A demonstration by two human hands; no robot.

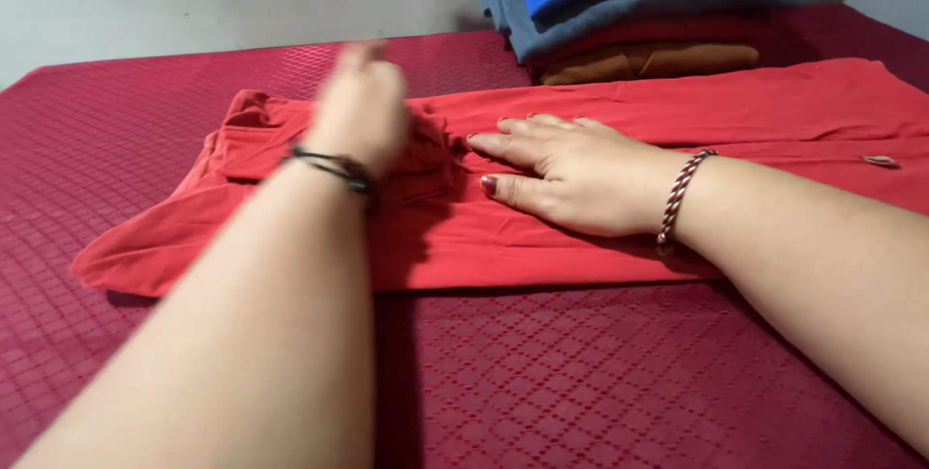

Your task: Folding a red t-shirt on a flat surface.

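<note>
In the head view, the red garment (581,125) lies spread on the dark red quilted bedcover (581,382), and the right hand (571,174) is pressed flat on it with fingers open. The left hand (360,106) is blurred over the garment's collar end, so its grip I cannot tell; a stack of folded clothes (639,4) stands behind

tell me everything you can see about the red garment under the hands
The red garment is soft, thin-looking cloth, lying flat and lengthwise across a dark red quilted bedcover, partly folded, with rumpled layers at its left end. A small tag or zip pull shows near its right end. The right hand lies flat on its middle, palm down, fingers spread. The left hand, blurred, is at the bunched left part. A stack of folded clothes sits just behind it.
</note>
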